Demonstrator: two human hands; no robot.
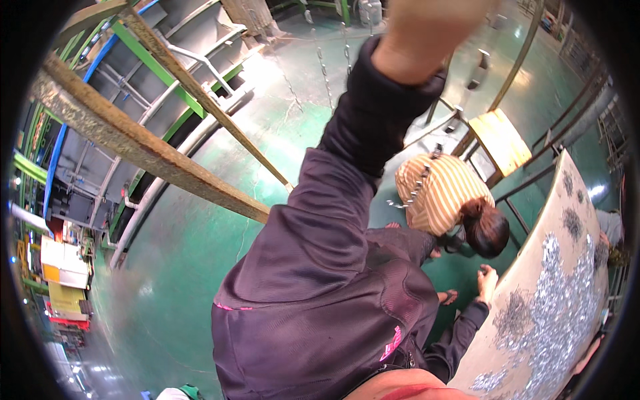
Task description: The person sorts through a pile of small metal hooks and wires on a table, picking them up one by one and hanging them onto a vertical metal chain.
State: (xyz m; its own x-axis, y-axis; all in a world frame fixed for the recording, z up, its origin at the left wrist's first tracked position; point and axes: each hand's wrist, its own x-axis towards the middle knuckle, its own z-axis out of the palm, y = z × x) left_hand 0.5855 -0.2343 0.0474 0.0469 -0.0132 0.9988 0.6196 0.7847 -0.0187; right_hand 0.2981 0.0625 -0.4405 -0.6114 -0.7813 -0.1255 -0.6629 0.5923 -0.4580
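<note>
My left arm, in a dark jacket sleeve, is raised across the middle of the view. My left hand (437, 30) is large and blurred at the top edge, its fingers out of the picture. Hanging metal chains (323, 73) lie beyond that wrist. At the lower right, my right hand (488, 283) is beside the near edge of a pale tabletop (490, 340). Its fingers are pinched together around a small dark thing I cannot make out. Many small shiny metal pieces (557, 320) are spread over the tabletop, with darker heaps of small pieces (513, 313) among them.
A person in a striped shirt (440, 190) crouches close before me, near the table. Behind them stands a wooden-topped stool (500, 143). Another person's hand (604, 241) is at the table's far side. Wooden beams (153, 157) cross the left, before metal racks.
</note>
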